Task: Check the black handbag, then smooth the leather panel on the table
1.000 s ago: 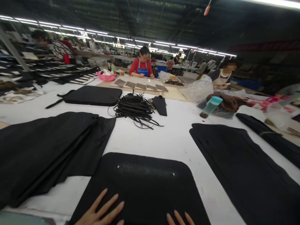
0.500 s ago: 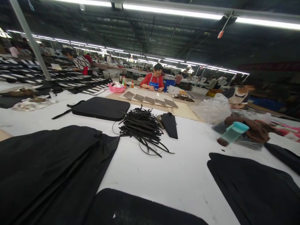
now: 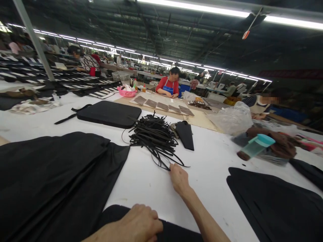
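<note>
My right hand (image 3: 179,178) reaches out over the white table, its fingertips pinched on the end of a thin black strip at the front edge of a tangled heap of black strips (image 3: 153,134). Low in the picture, my left hand (image 3: 142,220) is closed, knuckles up, above a flat black piece (image 3: 180,232) at the near edge. Its fingertips are turned away, so what they hold, if anything, is hidden. Just right of the heap lies a small tapered black piece (image 3: 185,135).
Large black sheets (image 3: 55,178) cover the left side, and stacked black panels (image 3: 275,201) lie on the right. Behind are a padded black panel (image 3: 109,113), a pink basket (image 3: 126,92) and a tipped bottle with a turquoise lid (image 3: 256,147). Co-workers (image 3: 168,85) sit beyond.
Both my hands have come into view from below. The right has reached the strip heap and taken a strip end; the left has come over the near black piece.
</note>
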Action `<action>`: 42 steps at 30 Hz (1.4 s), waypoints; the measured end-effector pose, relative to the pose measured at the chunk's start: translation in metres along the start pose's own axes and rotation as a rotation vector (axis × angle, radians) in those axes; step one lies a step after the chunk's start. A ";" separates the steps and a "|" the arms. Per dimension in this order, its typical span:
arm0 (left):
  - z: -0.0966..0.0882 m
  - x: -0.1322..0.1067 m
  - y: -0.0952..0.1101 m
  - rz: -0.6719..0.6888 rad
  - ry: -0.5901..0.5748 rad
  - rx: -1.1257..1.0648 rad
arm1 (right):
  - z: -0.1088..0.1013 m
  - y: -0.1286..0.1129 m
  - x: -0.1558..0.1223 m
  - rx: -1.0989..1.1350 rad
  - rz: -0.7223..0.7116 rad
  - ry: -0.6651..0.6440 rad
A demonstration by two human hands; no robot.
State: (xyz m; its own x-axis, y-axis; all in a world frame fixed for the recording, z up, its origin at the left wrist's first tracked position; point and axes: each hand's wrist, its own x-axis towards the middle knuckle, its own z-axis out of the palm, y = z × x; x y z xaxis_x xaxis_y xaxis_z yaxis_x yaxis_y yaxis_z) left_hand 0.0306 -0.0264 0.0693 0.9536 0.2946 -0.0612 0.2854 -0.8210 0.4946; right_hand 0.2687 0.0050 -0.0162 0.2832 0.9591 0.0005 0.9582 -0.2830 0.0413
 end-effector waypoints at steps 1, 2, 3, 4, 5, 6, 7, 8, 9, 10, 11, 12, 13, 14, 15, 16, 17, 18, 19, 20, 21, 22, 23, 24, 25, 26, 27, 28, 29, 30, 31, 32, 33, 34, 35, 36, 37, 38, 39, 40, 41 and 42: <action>0.002 0.006 -0.004 -0.020 -0.003 0.026 | 0.001 0.000 -0.006 -0.007 0.011 -0.005; 0.006 0.014 -0.010 -0.039 -0.010 0.050 | 0.000 0.000 -0.013 -0.012 0.014 -0.004; 0.011 0.023 -0.018 -0.050 -0.011 0.074 | -0.002 0.001 -0.022 -0.016 0.008 0.000; 0.015 0.033 -0.026 -0.055 0.005 0.100 | -0.005 0.003 -0.030 -0.018 -0.004 0.007; 0.018 0.044 -0.035 -0.052 0.031 0.135 | -0.009 0.004 -0.039 -0.018 -0.019 0.015; 0.020 0.056 -0.045 -0.037 0.078 0.173 | -0.013 0.006 -0.047 -0.016 -0.036 0.022; 0.022 0.068 -0.053 -0.016 0.115 0.202 | -0.017 0.007 -0.054 -0.010 -0.055 0.028; 0.023 0.080 -0.062 0.015 0.141 0.222 | -0.021 0.008 -0.060 -0.001 -0.073 0.030; 0.024 0.093 -0.070 0.048 0.157 0.238 | -0.024 0.009 -0.065 0.010 -0.088 0.028; 0.025 0.104 -0.077 0.079 0.154 0.250 | -0.028 0.010 -0.070 0.022 -0.098 0.024; 0.026 0.115 -0.084 0.105 0.146 0.264 | -0.031 0.011 -0.073 0.027 -0.103 0.017; 0.027 0.125 -0.091 0.121 0.136 0.278 | -0.035 0.014 -0.077 0.040 -0.100 0.004; 0.029 0.134 -0.098 0.126 0.130 0.293 | -0.038 0.018 -0.081 0.074 -0.084 -0.024; 0.029 0.142 -0.105 0.120 0.130 0.309 | -0.042 0.023 -0.086 0.134 -0.053 -0.064; 0.029 0.148 -0.113 0.107 0.135 0.326 | -0.045 0.031 -0.091 0.225 -0.015 -0.116; 0.028 0.154 -0.121 0.089 0.143 0.343 | -0.048 0.040 -0.098 0.339 0.022 -0.167; 0.026 0.158 -0.130 0.068 0.152 0.360 | -0.049 0.052 -0.107 0.459 0.056 -0.209; 0.024 0.161 -0.138 0.046 0.160 0.376 | -0.050 0.065 -0.116 0.566 0.081 -0.234; 0.020 0.164 -0.146 0.022 0.167 0.389 | -0.050 0.079 -0.126 0.638 0.095 -0.235; 0.017 0.166 -0.153 -0.007 0.175 0.399 | -0.048 0.093 -0.136 0.685 0.112 -0.216; 0.013 0.167 -0.159 -0.039 0.184 0.406 | -0.046 0.107 -0.146 0.714 0.133 -0.189; 0.010 0.168 -0.162 -0.074 0.196 0.409 | -0.044 0.119 -0.155 0.728 0.161 -0.159; 0.008 0.168 -0.164 -0.107 0.207 0.407 | -0.041 0.128 -0.163 0.736 0.189 -0.136; 0.006 0.168 -0.163 -0.135 0.219 0.400 | -0.039 0.135 -0.170 0.743 0.209 -0.122; 0.005 0.168 -0.159 -0.156 0.232 0.391 | -0.038 0.138 -0.177 0.750 0.224 -0.110; 0.004 0.166 -0.151 -0.169 0.246 0.378 | -0.037 0.138 -0.182 0.759 0.235 -0.099; 0.004 0.163 -0.141 -0.175 0.259 0.363 | -0.037 0.135 -0.186 0.769 0.241 -0.094; 0.004 0.159 -0.128 -0.172 0.269 0.344 | -0.038 0.130 -0.189 0.781 0.246 -0.081; 0.004 0.153 -0.113 -0.162 0.273 0.319 | -0.039 0.123 -0.191 0.794 0.252 -0.065; 0.003 0.147 -0.096 -0.140 0.269 0.287 | -0.041 0.116 -0.192 0.803 0.257 -0.052; 0.003 0.138 -0.077 -0.104 0.256 0.248 | -0.044 0.108 -0.193 0.812 0.259 -0.048; 0.002 0.130 -0.057 -0.057 0.238 0.207 | -0.048 0.100 -0.194 0.819 0.259 -0.049; 0.002 0.120 -0.038 0.007 0.220 0.151 | -0.052 0.092 -0.195 0.827 0.256 -0.048; 0.002 0.110 -0.018 0.071 0.210 0.086 | -0.056 0.084 -0.196 0.834 0.245 -0.049; 0.003 0.100 0.000 0.134 0.202 -0.003 | -0.061 0.075 -0.197 0.843 0.218 -0.054; 0.005 0.091 0.017 0.191 0.202 -0.175 | -0.065 0.068 -0.198 0.859 0.176 -0.058; 0.007 0.082 0.032 0.212 0.187 -0.312 | -0.070 0.060 -0.199 0.878 0.118 -0.059; 0.011 0.073 0.043 0.204 0.144 -0.414 | -0.074 0.053 -0.201 0.890 0.045 -0.058; 0.015 0.066 0.052 0.173 0.095 -0.484 | -0.077 0.047 -0.202 0.882 -0.021 -0.056; 0.019 0.059 0.058 0.121 0.045 -0.519 | -0.081 0.042 -0.204 0.854 -0.062 -0.051; 0.023 0.053 0.062 0.053 0.003 -0.539 | -0.083 0.038 -0.206 0.815 -0.079 -0.049; 0.026 0.048 0.064 -0.027 -0.020 -0.556 | -0.085 0.035 -0.209 0.776 -0.075 -0.050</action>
State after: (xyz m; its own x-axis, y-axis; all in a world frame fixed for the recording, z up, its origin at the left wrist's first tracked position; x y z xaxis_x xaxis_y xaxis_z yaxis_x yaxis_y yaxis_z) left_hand 0.0972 -0.0773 0.0748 0.9500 0.2978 -0.0942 0.2217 -0.4302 0.8751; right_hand 0.2395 -0.2041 0.0702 0.2001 0.9796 -0.0200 0.7236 -0.1615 -0.6711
